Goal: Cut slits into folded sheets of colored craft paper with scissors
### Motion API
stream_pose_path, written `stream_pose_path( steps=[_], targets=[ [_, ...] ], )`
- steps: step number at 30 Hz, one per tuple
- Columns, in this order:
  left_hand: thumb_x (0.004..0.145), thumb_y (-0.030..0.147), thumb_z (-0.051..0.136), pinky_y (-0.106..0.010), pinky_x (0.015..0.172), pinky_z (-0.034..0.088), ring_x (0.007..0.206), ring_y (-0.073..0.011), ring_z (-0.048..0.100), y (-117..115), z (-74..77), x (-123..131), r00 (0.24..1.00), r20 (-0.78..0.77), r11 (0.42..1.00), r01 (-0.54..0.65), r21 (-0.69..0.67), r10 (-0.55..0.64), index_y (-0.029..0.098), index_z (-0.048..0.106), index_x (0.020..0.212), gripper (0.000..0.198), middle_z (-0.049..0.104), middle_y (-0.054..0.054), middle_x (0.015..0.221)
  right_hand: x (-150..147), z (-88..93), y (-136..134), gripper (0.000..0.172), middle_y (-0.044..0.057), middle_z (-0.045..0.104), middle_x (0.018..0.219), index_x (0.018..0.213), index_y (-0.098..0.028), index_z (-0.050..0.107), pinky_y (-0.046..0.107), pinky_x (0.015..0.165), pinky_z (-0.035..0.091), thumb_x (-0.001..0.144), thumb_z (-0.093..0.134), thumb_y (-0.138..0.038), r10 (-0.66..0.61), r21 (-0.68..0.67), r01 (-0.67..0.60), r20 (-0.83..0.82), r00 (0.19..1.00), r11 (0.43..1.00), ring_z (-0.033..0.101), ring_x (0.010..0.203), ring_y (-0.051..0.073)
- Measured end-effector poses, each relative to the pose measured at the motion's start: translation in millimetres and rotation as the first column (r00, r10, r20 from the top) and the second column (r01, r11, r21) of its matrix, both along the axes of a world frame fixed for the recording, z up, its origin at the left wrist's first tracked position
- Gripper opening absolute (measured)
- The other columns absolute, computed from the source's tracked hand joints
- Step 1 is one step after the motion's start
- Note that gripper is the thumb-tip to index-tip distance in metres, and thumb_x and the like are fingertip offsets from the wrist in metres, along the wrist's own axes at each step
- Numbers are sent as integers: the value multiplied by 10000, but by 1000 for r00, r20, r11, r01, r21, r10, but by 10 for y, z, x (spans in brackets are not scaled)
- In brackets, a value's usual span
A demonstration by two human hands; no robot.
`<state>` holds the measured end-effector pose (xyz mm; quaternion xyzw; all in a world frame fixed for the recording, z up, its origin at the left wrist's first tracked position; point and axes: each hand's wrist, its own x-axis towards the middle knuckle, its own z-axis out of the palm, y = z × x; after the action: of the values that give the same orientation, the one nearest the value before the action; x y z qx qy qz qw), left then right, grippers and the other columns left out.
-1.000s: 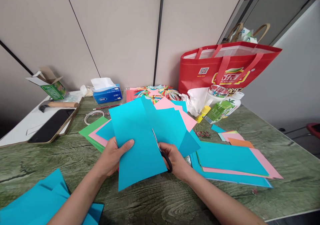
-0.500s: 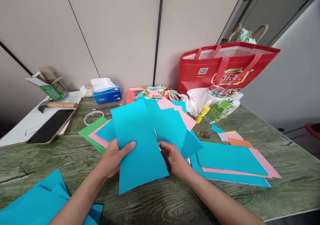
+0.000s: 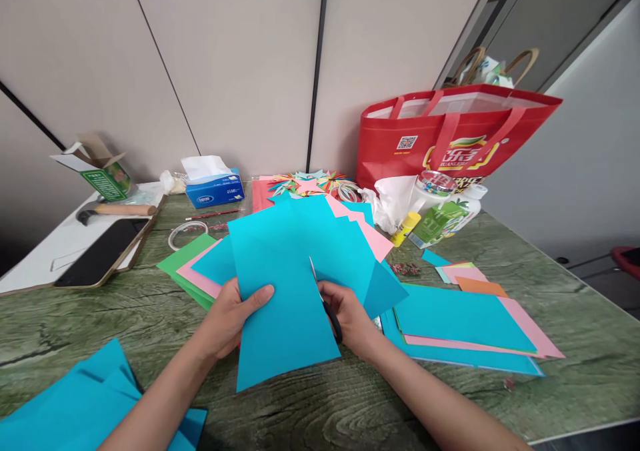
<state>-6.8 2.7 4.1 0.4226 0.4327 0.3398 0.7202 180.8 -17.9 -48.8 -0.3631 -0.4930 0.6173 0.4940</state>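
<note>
My left hand (image 3: pixel 227 321) grips the left edge of a blue paper sheet (image 3: pixel 280 284), thumb on top, holding it tilted above the green table (image 3: pixel 310 411). In my right hand (image 3: pixel 350 314) are black-handled scissors (image 3: pixel 327 307), fingers closed through the loops. Their blades point up into the sheet, partway along a cut that runs from its lower edge. The part of the sheet right of the cut hangs over my right hand. Under the sheet lie pink, blue and green papers (image 3: pixel 193 267).
A stack of blue and pink sheets (image 3: pixel 465 327) lies to the right, and more blue paper (image 3: pixel 75 404) at the near left. Further back stand a red bag (image 3: pixel 450 137), a tissue box (image 3: pixel 215 187), a glue stick (image 3: pixel 406 228), tape rolls (image 3: pixel 186 234), a phone (image 3: pixel 103 254) and a hammer (image 3: pixel 117 211).
The scissors have crept a little further up the sheet. The left part of the sheet has swung slightly down and to the right in my left hand.
</note>
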Motion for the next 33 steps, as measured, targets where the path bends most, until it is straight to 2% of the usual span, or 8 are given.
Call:
stream_pose_path(
  steps=[4, 9, 19, 23, 27, 33],
  targets=[
    [686, 329, 653, -458, 791, 530, 1028, -324, 561, -4, -18, -17, 1000, 32, 1000, 1, -1, -1, 246, 376, 1268, 650, 575, -67, 1206, 4, -10, 0, 279, 5, 675, 671, 742, -176, 614, 296, 556, 464, 583, 734, -372, -3, 21, 3, -1, 1000, 1000, 597, 614, 180],
    [710, 333, 626, -453, 797, 525, 1042, -315, 554, 7, -49, -23, 1000, 17, 1000, 13, 11, -13, 244, 433, 1225, 558, 588, -58, 1190, 9, -37, 5, 255, 4, 667, 655, 756, -180, 633, 301, 555, 464, 613, 712, -375, 3, 36, -3, 15, 1000, 999, 595, 618, 184],
    [701, 321, 637, -443, 801, 522, 1016, -311, 572, 15, -57, -30, 999, 34, 1000, 6, -7, -6, 244, 476, 1186, 517, 613, -58, 1156, -16, 18, -10, 297, -19, 606, 544, 674, -174, 595, 263, 485, 411, 554, 742, -401, -14, -37, 14, -10, 1000, 999, 521, 511, 141],
    [718, 302, 625, -454, 810, 517, 1041, -312, 554, 15, -45, -18, 999, 48, 1000, 5, -13, -5, 243, 420, 1234, 559, 580, -62, 1200, -13, -7, -11, 280, -40, 551, 482, 665, -179, 574, 279, 520, 407, 569, 741, -383, 2, -29, -2, -15, 1000, 1000, 482, 484, 130],
    [736, 280, 613, -475, 819, 508, 1046, -310, 551, 8, -42, -17, 997, 80, 1000, 5, -17, -3, 235, 352, 1279, 604, 553, -80, 1231, -4, -21, -12, 287, -39, 550, 503, 665, -182, 567, 283, 528, 409, 574, 733, -398, 6, -24, -6, 5, 1000, 1000, 493, 495, 137],
    [712, 284, 638, -469, 799, 524, 1037, -325, 553, 9, -33, -22, 997, 72, 1000, -4, -24, 6, 240, 330, 1297, 663, 556, -72, 1229, 2, -14, -5, 290, -51, 542, 482, 666, -180, 556, 278, 512, 418, 582, 728, -397, 19, -33, -19, 7, 1000, 999, 467, 425, 112]
  ],
)
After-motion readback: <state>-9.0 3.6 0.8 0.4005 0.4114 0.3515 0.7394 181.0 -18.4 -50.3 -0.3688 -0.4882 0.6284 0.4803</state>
